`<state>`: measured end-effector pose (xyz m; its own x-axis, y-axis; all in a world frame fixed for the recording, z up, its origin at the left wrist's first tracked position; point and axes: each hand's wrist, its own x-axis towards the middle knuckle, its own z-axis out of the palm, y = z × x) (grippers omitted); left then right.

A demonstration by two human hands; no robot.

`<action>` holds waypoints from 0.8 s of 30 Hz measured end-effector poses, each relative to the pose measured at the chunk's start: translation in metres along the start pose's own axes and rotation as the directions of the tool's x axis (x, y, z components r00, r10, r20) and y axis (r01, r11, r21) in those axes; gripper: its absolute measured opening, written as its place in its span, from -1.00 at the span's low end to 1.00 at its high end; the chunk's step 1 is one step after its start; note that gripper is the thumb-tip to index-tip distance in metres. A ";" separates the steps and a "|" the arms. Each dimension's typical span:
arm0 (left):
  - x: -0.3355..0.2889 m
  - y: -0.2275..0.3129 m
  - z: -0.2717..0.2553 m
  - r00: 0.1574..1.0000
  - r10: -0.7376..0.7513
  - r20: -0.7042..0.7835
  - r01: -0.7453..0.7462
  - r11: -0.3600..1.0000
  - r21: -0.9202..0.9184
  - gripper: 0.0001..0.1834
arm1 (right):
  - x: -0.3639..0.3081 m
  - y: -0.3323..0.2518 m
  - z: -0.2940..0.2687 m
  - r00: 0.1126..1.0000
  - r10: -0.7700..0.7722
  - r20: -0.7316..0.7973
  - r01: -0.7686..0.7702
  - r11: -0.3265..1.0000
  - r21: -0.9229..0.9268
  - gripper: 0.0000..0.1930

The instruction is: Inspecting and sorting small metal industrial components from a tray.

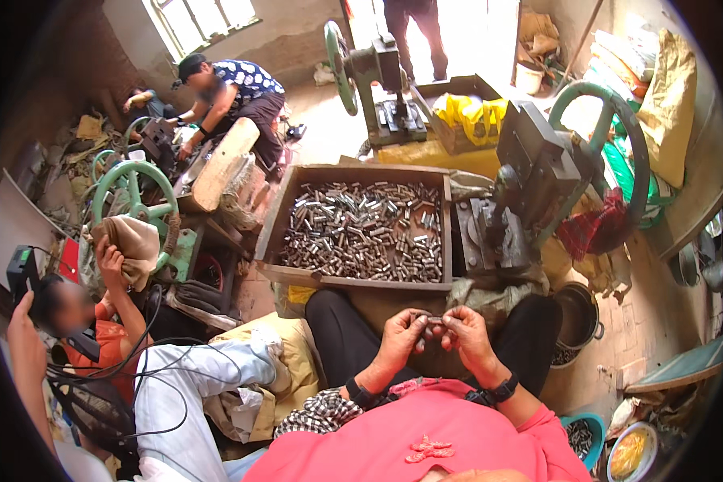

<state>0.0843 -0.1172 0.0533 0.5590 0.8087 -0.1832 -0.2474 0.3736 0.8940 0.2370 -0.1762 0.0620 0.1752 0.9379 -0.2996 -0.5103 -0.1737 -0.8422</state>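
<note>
My left hand and my right hand meet in front of my lap, fingers pinched. Between their fingertips is a small metal piece, slim and dark; its exact kind is too small to make out. Just beyond the hands stands a shallow wooden tray holding a great many short metal cylinders, most of them shiny, some dull. To the right of the tray is a dark iron hand press with a large handwheel. Neither hand touches the tray or the press.
A metal pot stands on the floor by my right knee. Lower right are a teal basin of metal pieces and a white bucket. A second press stands behind the tray. People sit at left among black cables; another stands in the doorway.
</note>
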 end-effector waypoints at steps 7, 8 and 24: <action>0.000 -0.002 0.001 1.000 0.005 0.011 -0.005 1.000 -0.015 -0.81 | -0.001 -0.001 -0.001 0.998 -0.037 0.057 0.038 0.999 -0.012 -0.89; -0.001 -0.002 0.001 1.000 0.006 0.012 -0.006 1.000 -0.016 -0.81 | -0.002 0.000 -0.002 0.998 -0.032 0.053 0.032 0.999 0.006 -0.92; -0.005 0.014 -0.008 0.977 -0.021 0.211 -0.020 0.981 0.194 -0.76 | 0.001 -0.008 -0.004 0.983 0.017 0.184 -0.008 0.999 -0.050 -0.87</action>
<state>0.0722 -0.1121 0.0638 0.7189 0.6861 -0.1116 -0.1010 0.2620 0.9598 0.2443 -0.1751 0.0666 0.0083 0.9741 -0.2260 -0.4687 -0.1958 -0.8614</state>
